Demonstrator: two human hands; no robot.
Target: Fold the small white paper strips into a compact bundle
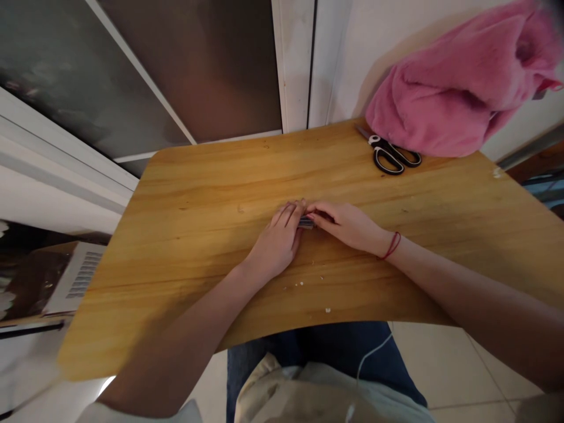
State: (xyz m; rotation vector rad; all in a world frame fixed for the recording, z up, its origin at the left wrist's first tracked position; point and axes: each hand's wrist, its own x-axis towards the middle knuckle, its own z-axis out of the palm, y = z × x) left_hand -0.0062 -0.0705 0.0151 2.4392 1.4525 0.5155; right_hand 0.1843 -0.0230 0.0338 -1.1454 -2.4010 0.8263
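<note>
Between my two hands, at the middle of the wooden table, lies a small flat greyish piece [305,222] with lighter stripes. Its kind is hard to tell because my fingers cover most of it. My left hand [278,236] rests over its left end, fingers together and bent down onto it. On the other end, the thumb and fingers of my right hand [348,226] pinch it near its edge. A thin red cord circles my right wrist.
Black-handled scissors [388,155] lie at the back right, against a pink plush bundle [445,88]. White crumbs [328,309] dot the wooden table [176,282] near its curved front edge. A framed glass panel [198,64] stands behind. A box [73,279] is at the left.
</note>
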